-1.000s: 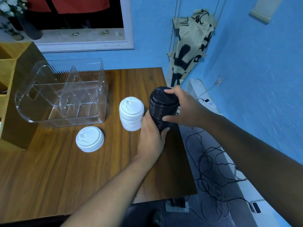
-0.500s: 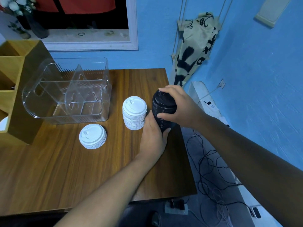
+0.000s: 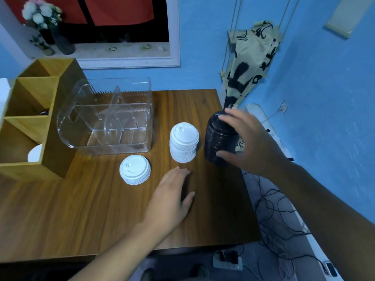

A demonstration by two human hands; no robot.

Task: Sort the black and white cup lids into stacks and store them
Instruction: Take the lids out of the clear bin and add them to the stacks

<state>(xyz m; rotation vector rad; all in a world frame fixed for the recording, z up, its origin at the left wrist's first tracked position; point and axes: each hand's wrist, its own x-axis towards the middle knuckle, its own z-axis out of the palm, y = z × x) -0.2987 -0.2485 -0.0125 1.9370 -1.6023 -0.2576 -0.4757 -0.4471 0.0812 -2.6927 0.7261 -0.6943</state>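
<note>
The right hand [image 3: 246,141] is motion-blurred, and it covers the right side of the black lid stack [image 3: 218,139], so whether the fingers press the stack or sit just off it cannot be told. The stack's base merges with the dark table edge. The left hand [image 3: 172,195] lies palm down, hiding the wood beneath it; both forearms run out of the near edge of the picture. At far left, the wooden organizer [image 3: 38,118] is cut off by the picture's edge, and a white round thing [image 3: 35,153] in its nearest compartment shows only in part, too little to identify.
</note>
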